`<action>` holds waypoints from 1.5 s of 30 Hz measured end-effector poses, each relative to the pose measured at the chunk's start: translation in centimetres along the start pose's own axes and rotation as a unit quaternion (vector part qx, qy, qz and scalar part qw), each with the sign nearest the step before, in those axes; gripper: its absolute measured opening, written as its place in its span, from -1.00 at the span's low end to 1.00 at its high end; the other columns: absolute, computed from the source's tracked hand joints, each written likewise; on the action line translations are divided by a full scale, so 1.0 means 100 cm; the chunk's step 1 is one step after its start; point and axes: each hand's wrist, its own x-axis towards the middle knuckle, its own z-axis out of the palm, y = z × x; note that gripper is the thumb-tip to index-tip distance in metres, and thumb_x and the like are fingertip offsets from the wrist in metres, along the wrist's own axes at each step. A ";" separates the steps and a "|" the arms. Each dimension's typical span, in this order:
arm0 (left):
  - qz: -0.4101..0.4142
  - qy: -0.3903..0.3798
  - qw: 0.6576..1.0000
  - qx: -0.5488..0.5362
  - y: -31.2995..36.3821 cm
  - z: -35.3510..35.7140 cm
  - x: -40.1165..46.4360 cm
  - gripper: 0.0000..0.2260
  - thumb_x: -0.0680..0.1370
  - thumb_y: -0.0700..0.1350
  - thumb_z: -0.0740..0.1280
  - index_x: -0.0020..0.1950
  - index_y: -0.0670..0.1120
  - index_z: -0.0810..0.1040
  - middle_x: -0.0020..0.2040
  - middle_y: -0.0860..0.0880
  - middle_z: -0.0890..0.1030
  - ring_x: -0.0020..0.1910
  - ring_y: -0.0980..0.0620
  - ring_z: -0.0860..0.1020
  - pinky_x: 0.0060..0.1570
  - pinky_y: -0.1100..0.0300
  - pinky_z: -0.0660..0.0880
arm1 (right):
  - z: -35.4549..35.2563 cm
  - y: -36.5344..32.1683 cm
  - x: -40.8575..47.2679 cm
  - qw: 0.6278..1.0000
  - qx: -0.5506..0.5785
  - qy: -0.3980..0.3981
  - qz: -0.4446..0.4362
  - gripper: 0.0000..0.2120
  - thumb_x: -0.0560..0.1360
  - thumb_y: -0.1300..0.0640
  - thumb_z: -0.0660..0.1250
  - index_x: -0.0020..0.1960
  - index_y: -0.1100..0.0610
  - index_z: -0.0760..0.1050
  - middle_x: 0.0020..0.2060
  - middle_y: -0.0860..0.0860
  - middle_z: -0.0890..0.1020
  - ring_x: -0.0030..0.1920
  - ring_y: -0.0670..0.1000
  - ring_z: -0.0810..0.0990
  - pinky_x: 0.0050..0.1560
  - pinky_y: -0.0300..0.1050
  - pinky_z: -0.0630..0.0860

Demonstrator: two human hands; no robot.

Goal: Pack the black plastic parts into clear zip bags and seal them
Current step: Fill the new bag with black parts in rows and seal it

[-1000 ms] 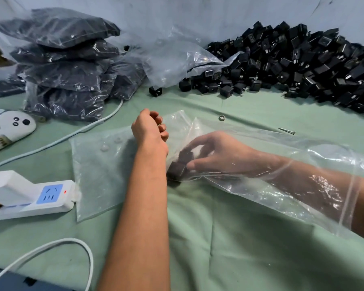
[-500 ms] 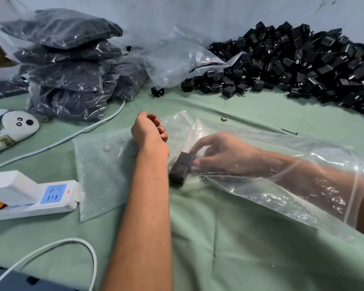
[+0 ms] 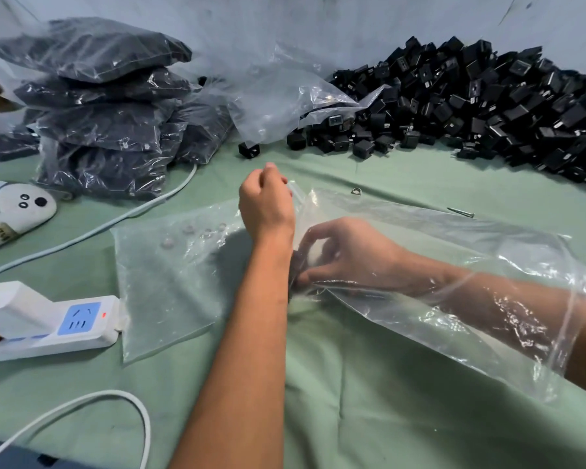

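1. At centre of the green cloth (image 3: 369, 384), my right hand (image 3: 349, 255) is inside the clear zip bag (image 3: 454, 265), forearm sheathed to past the wrist, so parts go to the closed end instead of piling at the mouth.
2. My right fingers are curled around dark black parts (image 3: 296, 265) at the bag's left end; the parts are largely hidden behind my left wrist.
3. My left hand (image 3: 266, 208) pinches the bag's far left corner with curled fingers and lifts it, apparently to keep the film taut and the end from sliding.
4. Loose black parts form a heap (image 3: 487, 106) at far right, within reach for refills.
5. Filled bags (image 3: 105, 106) are stacked far left, apart from the working area.
6. A spare flat bag (image 3: 170, 282) lies left of my left forearm.
7. Sealing is not yet possible: my arm occupies the mouth.
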 end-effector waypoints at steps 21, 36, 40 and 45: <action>0.160 -0.045 0.878 0.449 -0.012 0.022 -0.031 -0.80 0.61 -0.01 0.27 -0.14 -0.09 0.53 -0.30 -0.04 0.45 -0.23 -0.16 0.41 -0.21 0.09 0.30 | -0.165 0.125 -0.154 0.956 0.200 -0.186 0.103 -0.77 0.62 0.24 0.37 0.26 0.21 0.63 0.21 0.24 0.67 0.21 0.13 0.67 0.22 -0.10 0.59; 0.323 -0.302 0.780 0.444 0.012 0.137 -0.170 -0.58 0.53 0.33 0.32 -0.08 -0.04 0.54 -0.04 -0.15 0.63 -0.06 -0.23 0.61 -0.24 0.07 0.35 | -0.209 0.199 -0.022 0.838 -0.463 0.192 0.216 -0.26 0.54 0.30 0.31 0.63 -0.08 0.16 0.64 0.11 0.04 0.61 0.24 0.02 0.44 0.30 0.29; 0.289 -0.343 0.747 0.491 0.015 0.142 -0.179 -0.62 0.45 0.15 0.43 -0.27 -0.03 0.31 -0.31 -0.03 0.35 -0.19 -0.12 0.44 -0.31 0.16 0.31 | -0.218 0.203 -0.009 0.824 -0.500 0.162 0.212 -0.44 0.58 0.19 0.35 0.55 -0.02 0.35 0.54 0.21 0.21 0.54 0.26 0.18 0.48 0.31 0.20; 0.226 -0.391 0.767 0.456 0.014 0.135 -0.162 -0.78 0.42 -0.09 0.35 -0.29 -0.08 0.31 -0.19 -0.12 0.52 -0.15 -0.21 0.47 -0.24 0.14 0.35 | -0.201 0.185 -0.029 0.863 -0.394 0.279 0.152 -0.72 0.50 0.31 0.42 0.20 0.18 0.53 0.13 0.18 0.48 0.13 0.26 0.51 0.10 0.12 0.52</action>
